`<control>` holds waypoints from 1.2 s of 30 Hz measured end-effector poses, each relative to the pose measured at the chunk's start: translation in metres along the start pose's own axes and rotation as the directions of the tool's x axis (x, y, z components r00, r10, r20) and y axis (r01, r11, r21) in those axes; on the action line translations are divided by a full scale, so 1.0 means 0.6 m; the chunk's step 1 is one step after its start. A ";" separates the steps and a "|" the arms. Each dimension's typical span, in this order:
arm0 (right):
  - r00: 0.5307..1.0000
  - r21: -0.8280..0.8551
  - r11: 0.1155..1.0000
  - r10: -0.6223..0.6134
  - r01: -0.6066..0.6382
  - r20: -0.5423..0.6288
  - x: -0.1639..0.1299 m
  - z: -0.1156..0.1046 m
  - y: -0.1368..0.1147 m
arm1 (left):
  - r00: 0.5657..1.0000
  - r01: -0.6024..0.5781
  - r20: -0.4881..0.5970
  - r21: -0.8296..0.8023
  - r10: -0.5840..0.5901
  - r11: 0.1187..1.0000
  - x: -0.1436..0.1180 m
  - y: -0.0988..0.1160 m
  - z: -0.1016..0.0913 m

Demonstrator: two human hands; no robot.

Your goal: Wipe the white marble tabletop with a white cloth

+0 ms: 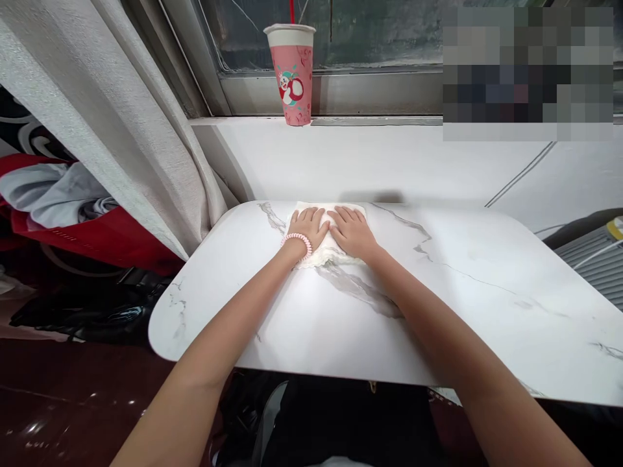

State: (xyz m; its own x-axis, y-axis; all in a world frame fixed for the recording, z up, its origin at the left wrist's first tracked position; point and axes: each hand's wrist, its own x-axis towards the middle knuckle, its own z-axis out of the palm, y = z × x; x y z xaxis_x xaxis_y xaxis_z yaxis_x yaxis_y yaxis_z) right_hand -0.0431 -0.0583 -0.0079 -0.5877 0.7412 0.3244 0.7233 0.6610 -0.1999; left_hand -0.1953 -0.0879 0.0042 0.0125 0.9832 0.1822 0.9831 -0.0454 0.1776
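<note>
A white cloth (327, 251) lies spread on the white marble-patterned table (487, 311), close to its far edge. My left hand (308, 227) rests flat on the cloth's left half, fingers stretched out, with a pink coiled band (298, 239) around the wrist. On the right half, my right hand (351, 232) presses flat with its fingers spread. The two thumbs nearly meet in the middle. Part of the cloth is hidden beneath both palms.
A pink paper cup (295, 78) with a red straw stands on the window sill. At the left hangs a pale curtain (131, 91) beside a red bag (107, 237) of clothes. A grey ridged object (591, 259) sits past the table's right end.
</note>
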 end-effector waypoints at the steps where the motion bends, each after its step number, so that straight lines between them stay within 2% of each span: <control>1: 1.000 -0.005 1.000 -0.012 0.012 0.001 -0.018 -0.005 -0.005 | 1.000 -0.004 -0.002 0.007 0.004 1.000 -0.018 0.008 -0.002; 6: 0.995 -0.033 0.995 -0.096 0.096 0.004 -0.132 -0.035 -0.032 | 0.998 -0.062 -0.018 0.033 0.062 0.998 -0.132 0.054 -0.008; 12: 0.980 0.007 0.981 -0.194 0.194 0.032 -0.282 -0.088 -0.071 | 0.990 -0.095 -0.101 0.044 0.099 0.994 -0.286 0.122 -0.009; 15: 0.976 0.009 0.977 -0.214 0.214 0.040 -0.334 -0.109 -0.074 | 0.984 -0.118 -0.126 0.047 0.123 0.992 -0.334 0.158 -0.010; 17: 0.974 0.001 0.975 -0.223 0.224 0.043 -0.355 -0.119 -0.065 | 0.985 -0.123 -0.113 0.042 0.127 0.992 -0.348 0.179 -0.009; 21: 0.975 -0.025 0.977 -0.211 0.213 0.065 -0.375 -0.132 -0.037 | 0.988 -0.145 -0.055 0.010 0.145 0.989 -0.339 0.212 -0.006; 25: 0.984 -0.046 0.985 -0.164 0.168 0.071 -0.381 -0.142 -0.011 | 0.982 -0.188 0.008 -0.018 0.189 0.982 -0.307 0.237 -0.008; 29: 0.990 -0.061 0.989 -0.132 0.134 0.045 -0.381 -0.146 0.010 | 0.965 -0.232 0.122 -0.006 0.231 0.973 -0.276 0.259 -0.012; 33: 0.989 -0.068 0.988 -0.138 0.141 0.048 -0.359 -0.140 0.038 | 0.958 -0.231 0.182 0.035 0.221 0.972 -0.238 0.269 -0.011; 36: 0.989 -0.063 0.988 -0.139 0.143 0.056 -0.323 -0.130 0.068 | 0.959 -0.211 0.202 0.040 0.199 0.977 -0.194 0.264 -0.004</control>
State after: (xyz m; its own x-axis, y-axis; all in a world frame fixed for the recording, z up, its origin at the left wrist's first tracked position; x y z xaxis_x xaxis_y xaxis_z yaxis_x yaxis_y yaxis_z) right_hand 0.1284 -0.1842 -0.0071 -0.7021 0.6475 0.2964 0.6537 0.7511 -0.0926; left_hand -0.0415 -0.2102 0.0132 0.2446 0.9695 0.0143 0.9648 -0.2449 0.0964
